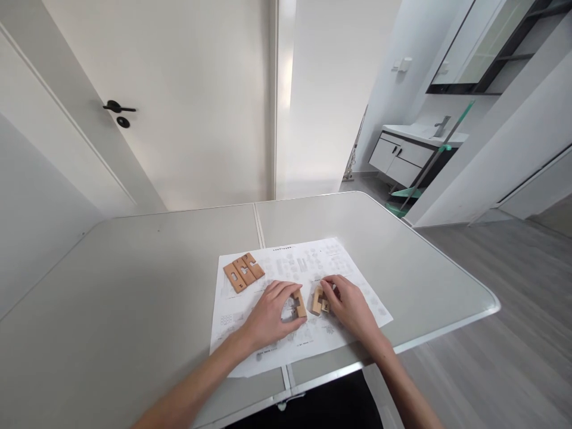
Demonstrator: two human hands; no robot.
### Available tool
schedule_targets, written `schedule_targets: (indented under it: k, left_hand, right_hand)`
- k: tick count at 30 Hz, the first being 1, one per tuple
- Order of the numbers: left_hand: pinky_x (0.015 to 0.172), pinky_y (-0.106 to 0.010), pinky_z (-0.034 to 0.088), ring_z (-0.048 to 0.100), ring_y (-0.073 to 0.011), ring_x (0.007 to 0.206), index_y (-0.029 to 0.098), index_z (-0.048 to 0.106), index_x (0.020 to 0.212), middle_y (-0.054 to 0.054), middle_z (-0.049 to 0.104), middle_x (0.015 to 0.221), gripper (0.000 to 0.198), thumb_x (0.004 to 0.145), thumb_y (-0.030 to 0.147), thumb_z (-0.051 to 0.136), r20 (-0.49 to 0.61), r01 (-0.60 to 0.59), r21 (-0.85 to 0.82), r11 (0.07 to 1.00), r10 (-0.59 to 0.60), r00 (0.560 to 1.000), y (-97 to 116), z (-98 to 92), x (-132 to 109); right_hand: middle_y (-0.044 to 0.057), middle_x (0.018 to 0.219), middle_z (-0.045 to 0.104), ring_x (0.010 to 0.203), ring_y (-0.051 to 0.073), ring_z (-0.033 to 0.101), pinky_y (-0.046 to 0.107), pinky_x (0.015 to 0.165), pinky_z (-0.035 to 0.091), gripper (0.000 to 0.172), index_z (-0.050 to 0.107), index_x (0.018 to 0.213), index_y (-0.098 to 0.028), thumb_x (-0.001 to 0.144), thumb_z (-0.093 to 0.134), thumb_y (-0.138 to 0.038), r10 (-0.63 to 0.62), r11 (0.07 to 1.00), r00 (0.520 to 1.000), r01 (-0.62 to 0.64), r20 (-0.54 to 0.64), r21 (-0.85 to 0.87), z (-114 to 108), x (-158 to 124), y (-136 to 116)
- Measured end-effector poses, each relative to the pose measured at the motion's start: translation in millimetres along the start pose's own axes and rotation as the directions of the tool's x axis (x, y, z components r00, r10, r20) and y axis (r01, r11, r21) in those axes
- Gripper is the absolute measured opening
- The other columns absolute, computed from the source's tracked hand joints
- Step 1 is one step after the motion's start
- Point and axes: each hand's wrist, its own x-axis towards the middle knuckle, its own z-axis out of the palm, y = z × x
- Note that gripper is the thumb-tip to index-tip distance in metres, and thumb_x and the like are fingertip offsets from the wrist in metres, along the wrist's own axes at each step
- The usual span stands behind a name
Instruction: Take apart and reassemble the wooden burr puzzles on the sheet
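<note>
Left hand [272, 310]: clamped on notched wooden block [301, 305] over printed sheet [308, 256] | right hand [346, 301]: seemingly pinching pale wooden pieces [317, 300], block's 3 o'clock | three cut-out wooden plates [243, 273]: block's 10 o'clock

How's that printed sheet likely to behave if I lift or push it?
The printed sheet looks like thin paper, so it would probably sag if lifted by a corner. No tape shows, so it may slide when pushed across the smooth-looking table. The three flat wooden pieces lying on it would likely ride along or shift.
</note>
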Motion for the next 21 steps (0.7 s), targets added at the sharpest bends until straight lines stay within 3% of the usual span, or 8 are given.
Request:
schedule_targets:
  k: [7,12,21]
  left_hand:
    - [0.113,-0.048,0.048,0.055,-0.0279,0.132,0.032,0.05,0.144,-0.005,0.062,0.141,0.065,0.087,0.03,0.08,-0.003,-0.054,0.041,0.998,0.054,0.999,-1.6,3.1,-1.5]
    - [0.117,-0.053,0.045,0.048,-0.0317,0.141,0.033,0.044,0.148,-0.007,0.054,0.15,0.079,0.081,0.038,0.087,-0.02,-0.064,0.068,0.996,0.066,0.998,0.9,2.9,-1.8]
    - [0.106,-0.051,0.051,0.059,-0.0315,0.128,0.032,0.044,0.147,-0.007,0.065,0.133,0.071,0.088,0.046,0.081,-0.044,-0.078,0.124,0.989,0.084,0.995,-7.9,5.2,-2.0]
  right_hand:
    - [0.009,0.104,0.072,0.083,0.025,0.07,0.037,0.076,0.054,0.032,0.068,0.102,-0.023,0.107,0.046,-0.045,-0.068,0.994,0.998,0.067,0.009,0.087,18.0,1.6,-17.6]
    - [0.009,0.107,0.073,0.087,0.025,0.07,0.037,0.079,0.054,0.029,0.068,0.108,-0.023,0.107,0.046,-0.041,-0.096,0.984,0.995,0.09,0.031,0.152,28.0,-0.9,-28.8]
    - [0.005,0.088,0.074,0.079,0.023,0.071,0.034,0.075,0.056,0.032,0.062,0.12,-0.021,0.105,0.05,-0.047,0.018,0.926,0.995,-0.052,0.094,0.373,28.1,-13.5,-29.9]
